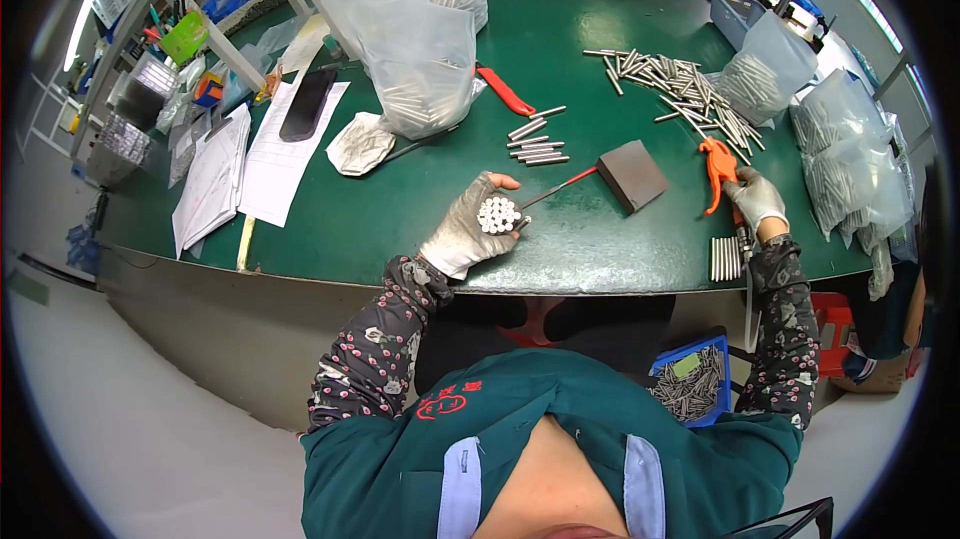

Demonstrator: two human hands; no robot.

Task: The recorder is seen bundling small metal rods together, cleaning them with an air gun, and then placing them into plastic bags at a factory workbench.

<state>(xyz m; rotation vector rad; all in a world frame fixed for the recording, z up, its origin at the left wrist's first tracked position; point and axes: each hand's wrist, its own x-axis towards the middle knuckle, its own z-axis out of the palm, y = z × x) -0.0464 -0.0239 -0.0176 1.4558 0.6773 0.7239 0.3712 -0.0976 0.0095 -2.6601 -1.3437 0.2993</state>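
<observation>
Head view: left hand (462,234) clamped round rod bundle (498,214), ends up for squaring, above table (420,229); right hand (757,201) closed on orange cutter (718,171), beside rod row (726,258).

My left hand (462,234), in a pale grey glove, grips a bundle of silvery metal rods (498,214). My right hand (757,201), gloved white, rests beside the orange-handled tool (717,171). Beneath both hands lies the dark green table (560,29). My sleeves (375,349) are dark with pink flowers.
</observation>
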